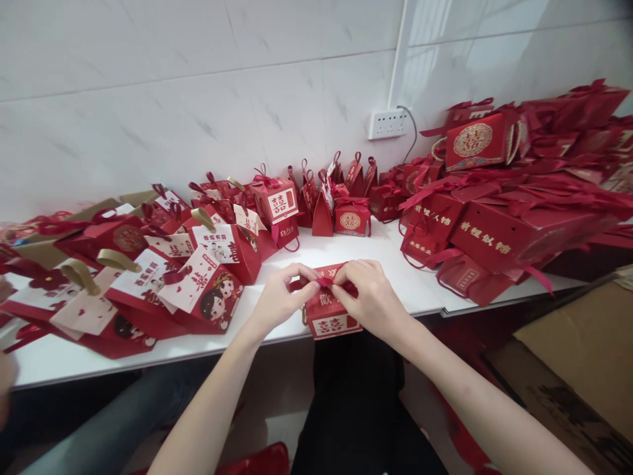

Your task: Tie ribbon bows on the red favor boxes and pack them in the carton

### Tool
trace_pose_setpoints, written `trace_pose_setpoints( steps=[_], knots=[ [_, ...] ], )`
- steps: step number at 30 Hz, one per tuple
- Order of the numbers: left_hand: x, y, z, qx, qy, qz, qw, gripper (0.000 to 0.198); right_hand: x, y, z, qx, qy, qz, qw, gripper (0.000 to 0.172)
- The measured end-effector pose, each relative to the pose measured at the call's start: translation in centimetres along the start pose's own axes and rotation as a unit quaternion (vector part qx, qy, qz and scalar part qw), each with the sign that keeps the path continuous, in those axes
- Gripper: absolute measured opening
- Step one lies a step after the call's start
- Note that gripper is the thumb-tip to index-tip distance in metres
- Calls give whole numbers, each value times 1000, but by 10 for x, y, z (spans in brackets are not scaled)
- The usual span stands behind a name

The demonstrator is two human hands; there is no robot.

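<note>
A small red gift box (pixel 336 316) with gold lettering and a white double-character panel sits at the front edge of the white table, in front of my body. Across its top runs a dark red ribbon (pixel 325 282), bunched into a knot or bow. My left hand (pixel 289 293) pinches the ribbon from the left between thumb and forefinger. From the right, my right hand (pixel 368 293) pinches it close by, the fingertips nearly meeting. The hands hide part of the box top and the ribbon's ends.
Red and white gift boxes (pixel 212 290) crowd the table's left side. More red boxes with ribbons (pixel 484 224) are piled at the right, and several small ones (pixel 351 214) stand behind. A power strip (pixel 388 124) hangs on the wall. Cardboard (pixel 583 343) lies at lower right.
</note>
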State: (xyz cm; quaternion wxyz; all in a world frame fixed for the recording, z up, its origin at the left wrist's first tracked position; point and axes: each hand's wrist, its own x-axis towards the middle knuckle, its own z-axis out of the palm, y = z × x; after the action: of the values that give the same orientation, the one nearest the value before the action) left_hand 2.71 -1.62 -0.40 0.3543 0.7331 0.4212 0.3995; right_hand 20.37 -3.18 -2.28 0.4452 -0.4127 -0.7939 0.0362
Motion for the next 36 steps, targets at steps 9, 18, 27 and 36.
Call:
trace_pose_setpoints(
  steps=[9,18,27,36],
  knots=[
    [1,-1,7,-41,16,8,999,9,-2,2,2,5,0,33,999,10],
    [0,-6,14,-83,15,-8,996,12,-2,3,2,-1,-23,42,999,11],
    [-10,18,10,12,-3,-10,1000,13,-3,6,-22,12,-47,26,998,6],
    [-14,18,4,33,17,-22,999,13,-12,14,-39,8,-80,155,985,19]
  ],
)
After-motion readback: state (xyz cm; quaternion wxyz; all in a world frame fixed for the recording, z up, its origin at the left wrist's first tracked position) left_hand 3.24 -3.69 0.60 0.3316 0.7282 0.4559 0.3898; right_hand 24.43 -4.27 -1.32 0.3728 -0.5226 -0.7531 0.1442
